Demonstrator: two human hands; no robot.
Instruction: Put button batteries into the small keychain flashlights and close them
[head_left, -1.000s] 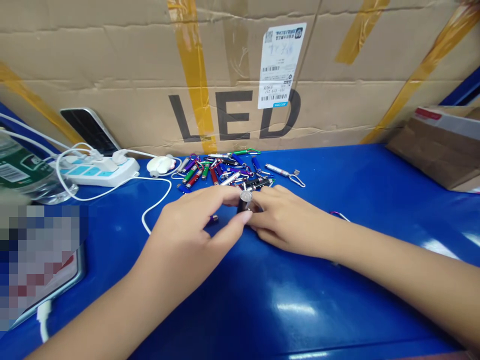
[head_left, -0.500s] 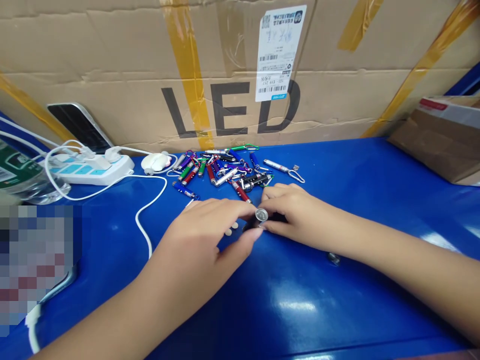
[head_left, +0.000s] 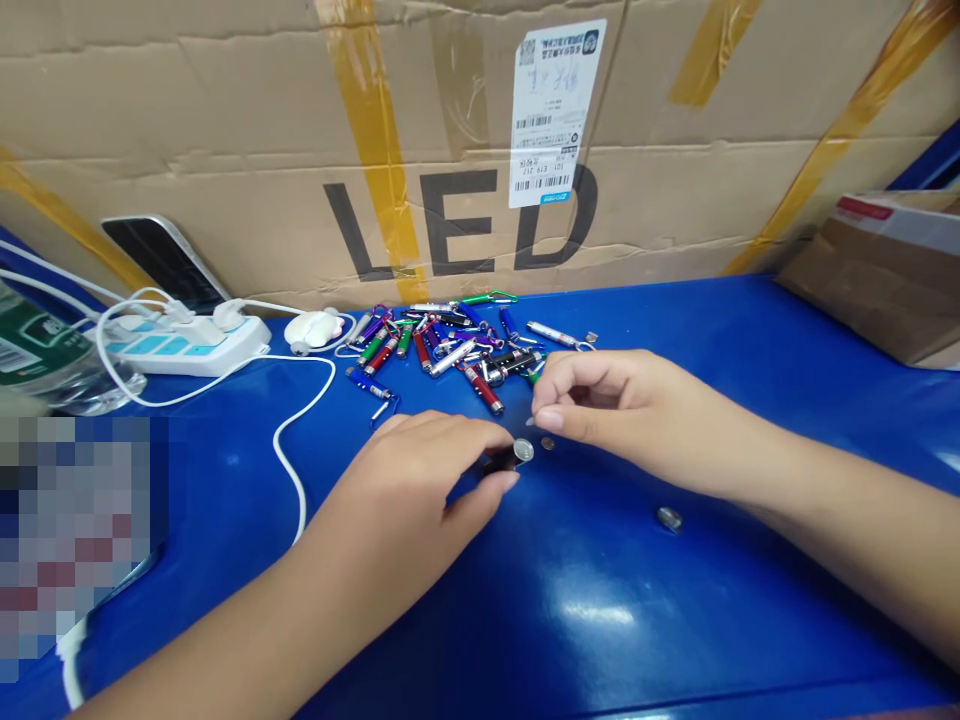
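Left hand (head_left: 424, 465) curled, right hand (head_left: 626, 400) (farther forward) in fingertip pinch.

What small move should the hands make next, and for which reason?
Probably the right hand should bring the small pale piece it pinches to the silvery end of the dark tube, since the left hand holds that tube with this end exposed, close by.

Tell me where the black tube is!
In the head view, the black tube is near the middle, held between the left hand's thumb and fingers, just left of a small disc on the blue table.
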